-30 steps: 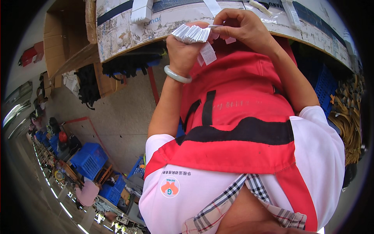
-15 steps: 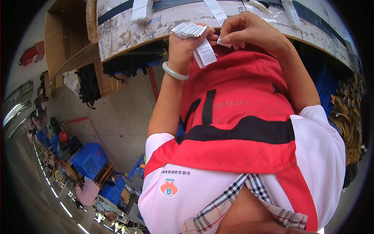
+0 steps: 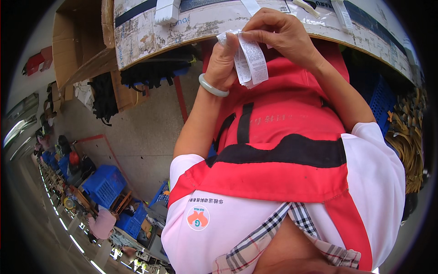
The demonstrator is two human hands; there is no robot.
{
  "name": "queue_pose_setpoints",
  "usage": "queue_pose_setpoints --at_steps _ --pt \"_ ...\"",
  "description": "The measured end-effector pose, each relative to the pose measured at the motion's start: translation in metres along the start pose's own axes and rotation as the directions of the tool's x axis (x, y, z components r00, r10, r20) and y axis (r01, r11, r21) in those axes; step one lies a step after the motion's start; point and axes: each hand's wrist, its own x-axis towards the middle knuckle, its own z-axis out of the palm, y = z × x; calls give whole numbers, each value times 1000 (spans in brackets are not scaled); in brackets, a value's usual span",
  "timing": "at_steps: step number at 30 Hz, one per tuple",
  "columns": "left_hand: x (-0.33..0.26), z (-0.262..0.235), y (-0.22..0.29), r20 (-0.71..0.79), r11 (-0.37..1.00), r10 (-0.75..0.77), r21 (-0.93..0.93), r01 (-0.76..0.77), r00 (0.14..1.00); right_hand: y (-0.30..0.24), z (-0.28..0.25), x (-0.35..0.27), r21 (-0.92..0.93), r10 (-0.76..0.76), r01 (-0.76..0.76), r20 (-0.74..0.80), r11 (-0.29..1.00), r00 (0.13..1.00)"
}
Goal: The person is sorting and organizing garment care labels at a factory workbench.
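My left hand (image 3: 222, 64) is closed around a bundle of white printed labels (image 3: 252, 64), its thumb pressed on their upper end. The strips hang down in front of my red apron. My right hand (image 3: 280, 36) pinches the top of the same labels between thumb and forefinger, close to the left fingertips. Both hands are held just off the near edge of the worktable (image 3: 137, 41). On that table lie a white stack of strips (image 3: 167, 11), a white strip (image 3: 251, 6) partly behind my right hand, and another white bundle (image 3: 342, 16) to the right.
An open cardboard box (image 3: 77, 41) stands left of the table. Black straps (image 3: 102, 98) hang below it. A blue crate (image 3: 381, 98) and a pile of brown strips (image 3: 408, 141) are at the right. Farther left are blue crates (image 3: 105, 185) and a person in pink (image 3: 102, 223).
My right hand has moved left and up to the bundle and now pinches its top. My left hand has turned, so the fanned label edges are less visible and more of the hanging strips shows.
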Motion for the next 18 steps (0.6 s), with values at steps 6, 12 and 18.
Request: queue_pose_setpoints --at_steps 6,12,18 --pt "1 7 -4 -12 987 77 145 -74 997 7 6 -3 -77 -56 49 -87 996 995" --pt "0 7 -4 -7 995 -29 100 29 1000 14 9 -4 -196 -180 153 -129 969 975" --pt "-1 1 -7 10 997 -10 73 10 1000 16 9 -5 -168 -173 159 -74 973 982"
